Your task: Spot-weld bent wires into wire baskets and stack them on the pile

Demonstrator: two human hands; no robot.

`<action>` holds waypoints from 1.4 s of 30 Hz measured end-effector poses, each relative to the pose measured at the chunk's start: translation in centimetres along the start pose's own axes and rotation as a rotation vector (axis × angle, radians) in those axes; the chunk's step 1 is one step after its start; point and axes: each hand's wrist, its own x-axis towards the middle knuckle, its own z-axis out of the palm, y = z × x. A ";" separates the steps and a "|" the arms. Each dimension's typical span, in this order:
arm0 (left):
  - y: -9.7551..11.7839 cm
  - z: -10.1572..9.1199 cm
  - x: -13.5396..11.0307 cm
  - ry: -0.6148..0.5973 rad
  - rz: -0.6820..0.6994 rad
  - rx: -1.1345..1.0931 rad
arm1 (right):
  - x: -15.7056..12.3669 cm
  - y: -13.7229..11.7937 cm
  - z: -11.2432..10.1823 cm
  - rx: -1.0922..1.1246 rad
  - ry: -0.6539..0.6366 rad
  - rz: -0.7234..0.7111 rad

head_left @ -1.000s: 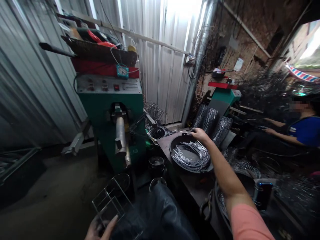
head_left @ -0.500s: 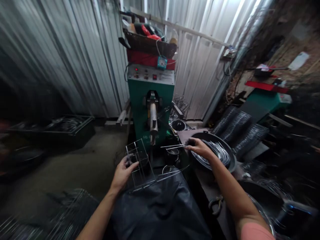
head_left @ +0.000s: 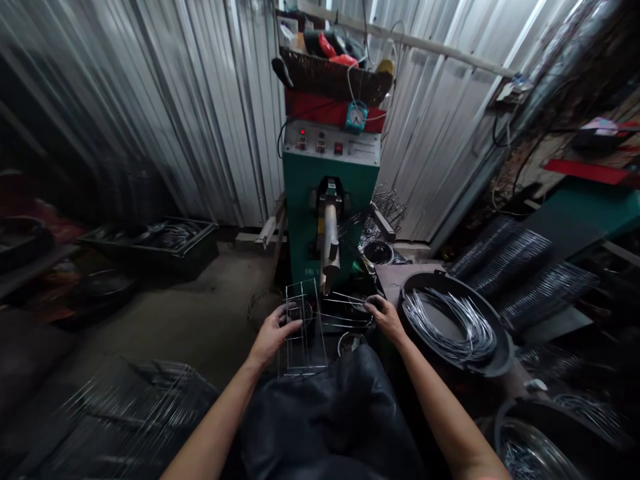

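My left hand [head_left: 278, 331] is closed on a small wire rack [head_left: 302, 365], a see-through frame of thin metal rods held upright above my lap. Between the finger and thumb of my right hand [head_left: 386, 316] is a bent metal wire [head_left: 345, 298]; its two long ends point left toward the rack. The wire ends and the rack come close together, and I cannot tell whether they touch. Just beyond both hands, the rod-like arm [head_left: 331, 243] of a green machine [head_left: 305, 200] sticks out toward me. A dark apron [head_left: 330, 420] covers my lap.
To the right, a round black tray [head_left: 506, 353] holds curved wires [head_left: 467, 327]. Stacks of black wire pieces [head_left: 505, 253] lie behind it. Wire racks [head_left: 145, 407] are piled at lower left. A metal-edged bin [head_left: 200, 241] stands at the back left. Corrugated metal wall [head_left: 220, 120] closes the back.
My right hand has moved from beside the tray inward and slightly down, bringing the wire up to the rack. My left hand still holds the rack. The view has swung left.
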 end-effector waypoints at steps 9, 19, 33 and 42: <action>-0.5 0.4 1.8 -0.064 -0.050 -0.037 | 1.4 2.9 0.4 0.028 -0.097 0.001; 0.4 1.4 2.6 -0.007 -0.127 -0.115 | 2.9 4.0 0.0 -0.012 -0.052 -0.139; 0.8 1.7 3.8 0.024 -0.122 -0.082 | 3.8 4.9 -0.2 -0.011 -0.062 -0.136; 0.2 1.5 4.5 0.011 -0.133 -0.124 | 4.2 4.7 -0.2 0.012 -0.054 -0.124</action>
